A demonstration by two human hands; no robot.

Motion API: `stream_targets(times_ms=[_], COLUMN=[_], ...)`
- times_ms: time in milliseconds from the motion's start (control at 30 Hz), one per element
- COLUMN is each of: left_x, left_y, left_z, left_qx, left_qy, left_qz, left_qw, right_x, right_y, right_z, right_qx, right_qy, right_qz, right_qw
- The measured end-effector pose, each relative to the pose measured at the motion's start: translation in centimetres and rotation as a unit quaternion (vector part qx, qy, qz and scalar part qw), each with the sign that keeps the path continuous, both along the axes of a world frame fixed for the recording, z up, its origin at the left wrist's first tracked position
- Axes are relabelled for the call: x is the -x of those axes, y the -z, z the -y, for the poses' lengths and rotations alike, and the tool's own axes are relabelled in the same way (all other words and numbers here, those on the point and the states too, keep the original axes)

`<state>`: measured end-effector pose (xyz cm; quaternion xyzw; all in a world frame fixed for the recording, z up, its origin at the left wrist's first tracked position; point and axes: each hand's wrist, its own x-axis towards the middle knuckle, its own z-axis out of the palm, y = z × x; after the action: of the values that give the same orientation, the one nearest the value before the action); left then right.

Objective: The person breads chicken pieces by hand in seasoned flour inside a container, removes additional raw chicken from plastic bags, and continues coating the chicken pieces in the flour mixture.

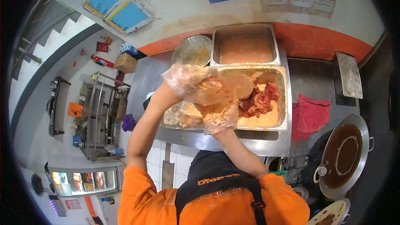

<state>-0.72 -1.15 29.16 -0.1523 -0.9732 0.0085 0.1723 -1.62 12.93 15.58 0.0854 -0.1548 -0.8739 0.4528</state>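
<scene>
My left hand (189, 81), in a clear plastic glove, closes on the left side of a shallow, see-through tan bowl (227, 88). A small reddish bit shows by its fingers, too blurred to name. Below, my right hand (221, 117), in a smeared plastic glove, grips the bowl's near edge, a finger lying over it. The bowl is held above a steel tray (284, 118) of pale orange flour. Red, raw-looking meat pieces (262, 100) lie in the flour on the tray's right. Coated pieces (191, 120) sit left of my right hand, partly hidden by my arms.
Behind the tray stand a steel pan of orange liquid (246, 50) and a round metal bowl (192, 50). Red cloths (310, 114) lie to the right, beside a wide pan of brown oil (342, 156). A narrow metal container (350, 77) is at the far right.
</scene>
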Motion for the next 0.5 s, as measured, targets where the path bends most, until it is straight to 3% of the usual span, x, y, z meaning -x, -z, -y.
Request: stream_targets(times_ms=[33,100,133,167,200,300,367,433,500], left_x=[-0.7,-2.4,-3.3,-4.3,-5.4,-8.4,-11.3,-14.4,-17.2], left_y=[0.3,0.5,0.9,1.8,2.9,5.6,10.1,14.4,17.0], left_z=[1.1,3.1,4.0,4.9,5.9,6.2,8.4,9.9,9.4], left_qx=[0.018,-0.061,-0.101,-0.211,-0.317,-0.581,-0.7,-0.785,-0.847], left_qy=[-0.004,-0.046,-0.066,-0.095,-0.124,-0.18,-0.188,-0.161,-0.161], left_qz=[-0.025,-0.005,0.006,0.032,0.058,0.093,0.052,0.015,-0.035], left_qw=[1.0,0.997,0.993,0.972,0.938,0.789,0.687,0.598,0.506], right_x=[0.1,0.3,0.2,0.0,-0.1,0.5,0.0,0.3,0.4], right_y=[-0.2,-0.8,-0.1,1.1,2.0,2.2,4.6,1.5,2.9], right_z=[0.0,0.1,0.2,0.6,1.0,2.6,2.0,0.9,1.7], right_qx=[-0.06,-0.18,-0.183,-0.186,-0.189,-0.368,-0.383,-0.298,-0.368], right_qy=[0.004,0.015,0.032,0.047,0.063,0.049,0.054,-0.004,0.061], right_qz=[0.028,0.083,0.074,0.065,0.055,-0.065,-0.249,-0.23,-0.418], right_qw=[0.998,0.98,0.98,0.979,0.979,0.926,0.888,0.926,0.828])
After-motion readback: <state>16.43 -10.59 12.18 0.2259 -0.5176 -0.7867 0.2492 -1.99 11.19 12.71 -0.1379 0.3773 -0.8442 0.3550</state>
